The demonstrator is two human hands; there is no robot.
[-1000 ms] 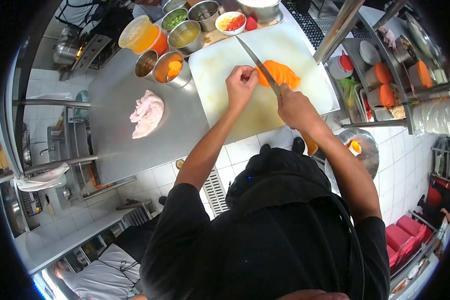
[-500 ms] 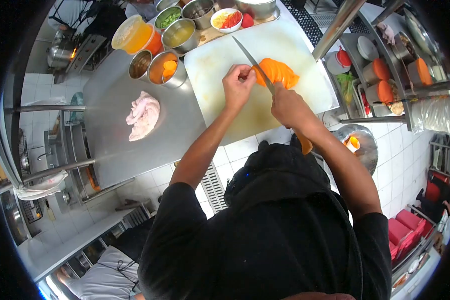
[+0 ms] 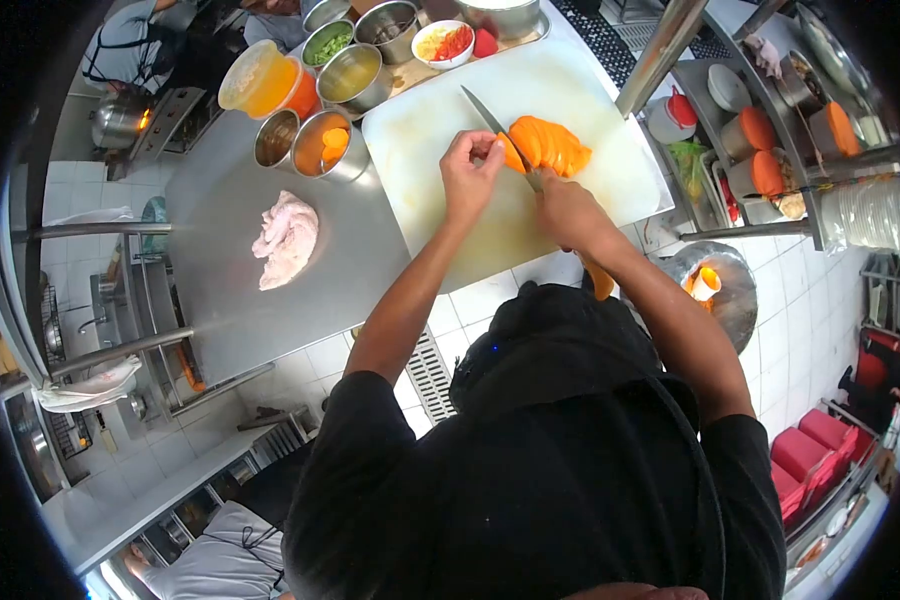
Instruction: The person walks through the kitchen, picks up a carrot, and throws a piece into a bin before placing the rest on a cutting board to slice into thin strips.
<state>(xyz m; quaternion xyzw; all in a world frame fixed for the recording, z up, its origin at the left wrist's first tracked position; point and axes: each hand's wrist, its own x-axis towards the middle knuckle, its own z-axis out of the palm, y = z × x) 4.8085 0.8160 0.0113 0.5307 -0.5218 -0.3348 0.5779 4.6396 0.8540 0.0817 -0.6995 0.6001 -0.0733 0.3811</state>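
Slicing a piece of soft orange fruit flesh [image 3: 548, 145] at the middle of a white plastic cutting board [image 3: 590, 85].

From the left: a pale raw chicken piece [image 3: 288, 238] lies on the bare steel table [image 3: 220, 290] at nine o'clock of the board, well apart, and round steel tins [image 3: 325, 145] crowd the board's ten o'clock corner. The left hand [image 3: 470, 178] has its fingers curled together, pinching the uncut end of the flesh. Its tips are best kept tucked behind the knuckles, which can guide the blade. The long steel kitchen knife [image 3: 492, 118] points toward eleven o'clock, its handle clamped in the right hand [image 3: 567, 212]. Light, even strokes should keep the slices whole. Open board lies at one and six o'clock, but the three o'clock edge is near a steel shelf post [image 3: 660, 50].
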